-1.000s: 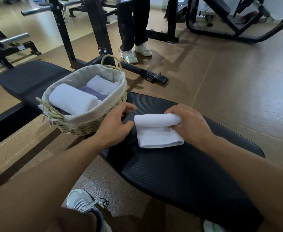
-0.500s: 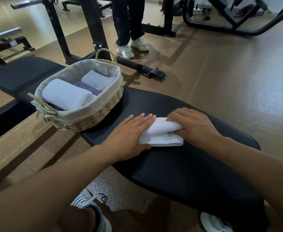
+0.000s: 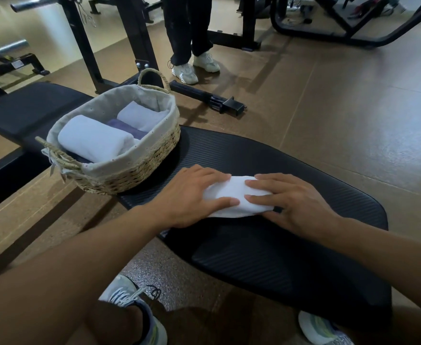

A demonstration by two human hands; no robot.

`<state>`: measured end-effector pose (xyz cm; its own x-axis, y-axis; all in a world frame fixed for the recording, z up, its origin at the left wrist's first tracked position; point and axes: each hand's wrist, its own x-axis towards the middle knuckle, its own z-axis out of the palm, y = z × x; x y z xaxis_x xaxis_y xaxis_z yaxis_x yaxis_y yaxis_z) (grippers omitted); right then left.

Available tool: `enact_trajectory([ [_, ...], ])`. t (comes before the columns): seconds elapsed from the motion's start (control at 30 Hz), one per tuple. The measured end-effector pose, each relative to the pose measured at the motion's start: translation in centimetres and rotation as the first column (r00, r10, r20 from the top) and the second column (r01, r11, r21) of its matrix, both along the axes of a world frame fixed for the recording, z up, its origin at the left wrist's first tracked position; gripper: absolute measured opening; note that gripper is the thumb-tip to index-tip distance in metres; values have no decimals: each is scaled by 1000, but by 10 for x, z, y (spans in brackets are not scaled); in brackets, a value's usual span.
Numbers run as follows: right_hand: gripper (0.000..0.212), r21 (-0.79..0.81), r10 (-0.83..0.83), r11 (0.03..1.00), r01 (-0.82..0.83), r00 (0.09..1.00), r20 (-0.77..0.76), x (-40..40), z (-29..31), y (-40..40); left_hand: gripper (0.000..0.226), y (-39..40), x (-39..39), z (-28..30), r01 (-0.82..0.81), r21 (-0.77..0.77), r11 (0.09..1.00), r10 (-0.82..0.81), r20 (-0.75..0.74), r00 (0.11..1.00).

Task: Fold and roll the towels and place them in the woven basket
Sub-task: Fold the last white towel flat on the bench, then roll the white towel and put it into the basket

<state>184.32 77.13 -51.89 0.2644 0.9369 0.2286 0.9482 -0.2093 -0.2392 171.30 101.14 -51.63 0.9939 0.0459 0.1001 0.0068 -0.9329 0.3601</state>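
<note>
White terry towel (image 3: 234, 197), rolled into a short cylinder, lies on the black ribbed surface (image 3: 304, 245) with its long axis running left to right across the person's front. Both hands sit on top of it: the left hand (image 3: 192, 195) covers the left end, fingers straight and laid flat with the thumb along the near side, and the right hand (image 3: 294, 202) covers the right end the same way, so neither grip is curled round the roll; they press it rather than hold it. The woven basket (image 3: 130, 170) stands just beyond and to the left of the roll, near but not touching it, so the left hand is the nearer one for the transfer, and the roll would go up and leftward. Inside the basket I count three rolled towels: two white ones (image 3: 95, 138) and one purple one (image 3: 127, 128) between them. One towel is on the surface, and there is one basket
</note>
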Motion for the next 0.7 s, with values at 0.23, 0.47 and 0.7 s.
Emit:
enact_trajectory([
  [0.23,23,8,-180,980,200,902,-393,-1,18,4,88,-2,7,8,-3,82,997,14,-129,992],
  [0.47,97,-339,-354,917,210,821,-448,4,22,10,89,-10,8,10,37,161,986,-8,-180,984],
  [0.7,94,-266,-350,934,237,751,-560,4,22,17,83,-23,4,4,5,184,983,24,-154,988],
])
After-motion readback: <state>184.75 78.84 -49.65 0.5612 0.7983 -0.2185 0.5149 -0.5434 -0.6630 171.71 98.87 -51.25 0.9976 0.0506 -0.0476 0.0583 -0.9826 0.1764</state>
